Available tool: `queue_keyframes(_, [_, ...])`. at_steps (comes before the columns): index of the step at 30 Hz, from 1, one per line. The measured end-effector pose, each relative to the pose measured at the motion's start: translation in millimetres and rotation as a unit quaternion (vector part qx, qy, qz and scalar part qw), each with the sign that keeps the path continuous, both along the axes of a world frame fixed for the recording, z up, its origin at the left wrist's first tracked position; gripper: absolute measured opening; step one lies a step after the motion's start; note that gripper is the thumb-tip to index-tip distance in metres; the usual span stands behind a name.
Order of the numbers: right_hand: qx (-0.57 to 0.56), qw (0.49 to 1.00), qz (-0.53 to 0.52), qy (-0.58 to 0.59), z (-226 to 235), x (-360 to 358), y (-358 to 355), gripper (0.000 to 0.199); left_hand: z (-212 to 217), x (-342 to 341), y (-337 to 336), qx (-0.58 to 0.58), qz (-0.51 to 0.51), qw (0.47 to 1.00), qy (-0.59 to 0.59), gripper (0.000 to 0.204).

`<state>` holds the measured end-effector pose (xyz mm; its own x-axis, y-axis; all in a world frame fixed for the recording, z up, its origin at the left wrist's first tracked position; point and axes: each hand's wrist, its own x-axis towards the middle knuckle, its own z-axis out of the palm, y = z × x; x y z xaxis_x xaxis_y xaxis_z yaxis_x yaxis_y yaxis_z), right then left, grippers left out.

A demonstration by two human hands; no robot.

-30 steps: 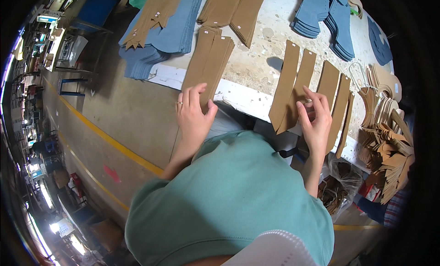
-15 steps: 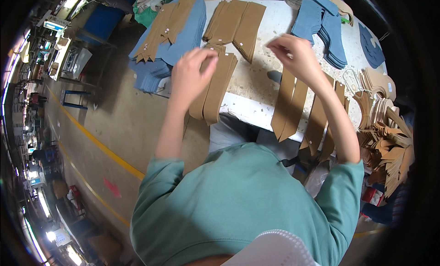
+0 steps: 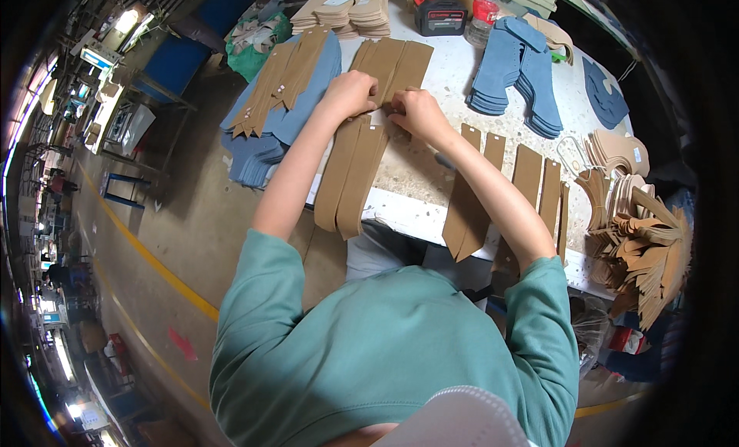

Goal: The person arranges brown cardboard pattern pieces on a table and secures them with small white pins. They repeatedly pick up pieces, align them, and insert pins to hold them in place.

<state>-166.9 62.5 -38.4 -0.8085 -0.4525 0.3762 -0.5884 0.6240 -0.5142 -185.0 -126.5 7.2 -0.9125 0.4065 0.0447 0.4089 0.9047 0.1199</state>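
At the near end of a stack of brown strips [image 3: 400, 62], my two hands have come close together. My left hand [image 3: 352, 95] has its fingers curled at the lower left of that stack. Beside it, my right hand [image 3: 421, 115] is pinched at the stack's lower tip. Whether either one grips a strip is hidden by the fingers. Nearer to me lies another stack of long brown strips [image 3: 350, 178], hanging over the table's front edge. Under my right forearm, more brown pointed strips [image 3: 466, 220] are laid side by side.
Blue cut pieces [image 3: 312, 85] with brown strips on top are at the left. More blue stacks [image 3: 539, 85] lie at the back right, near a bottle [image 3: 483, 18] and a black battery pack [image 3: 440, 14]. Tan piles [image 3: 650, 255] crowd the right edge of the white table [image 3: 416, 210].
Both hands were raised and apart over the table. My right hand has moved left and my left hand rightward, meeting at the far brown stack. The view has tilted to show more of the table's back.
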Motion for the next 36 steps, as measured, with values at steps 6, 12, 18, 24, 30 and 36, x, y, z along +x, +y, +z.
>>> queue_keyframes(6, [-0.012, 0.998, 0.021, -0.058, 4.7, -8.7, 9.8, 0.023, 0.4, -4.8, -7.4, 0.042, -0.014, 0.999, -0.008, 0.025])
queue_keyframes(12, [-0.048, 0.995, 0.021, -0.083, 2.0, -10.6, 13.4, 0.024, 2.7, 1.8, -1.7, 0.025, -0.001, 1.000, 0.004, 0.024])
queue_keyframes(18, [-0.032, 0.999, -0.004, -0.037, 7.7, -11.3, 16.3, 0.012, -1.7, 0.1, -5.9, 0.025, -0.012, 0.999, 0.018, 0.025])
queue_keyframes(24, [-0.021, 0.976, -0.144, 0.160, 67.2, -15.4, 46.3, 0.011, -3.0, -4.2, -12.7, 0.069, -0.002, 0.997, 0.022, 0.019])
queue_keyframes(30, [-0.018, 0.948, -0.084, 0.305, 110.9, 30.2, 76.4, 0.008, 27.1, 16.2, 20.9, 0.114, -0.007, 0.957, 0.267, 0.013])
queue_keyframes(36, [0.056, 0.993, 0.005, 0.107, 61.6, 140.1, 76.7, 0.009, 37.3, 107.1, 50.8, 0.108, -0.158, 0.965, 0.180, 0.017])
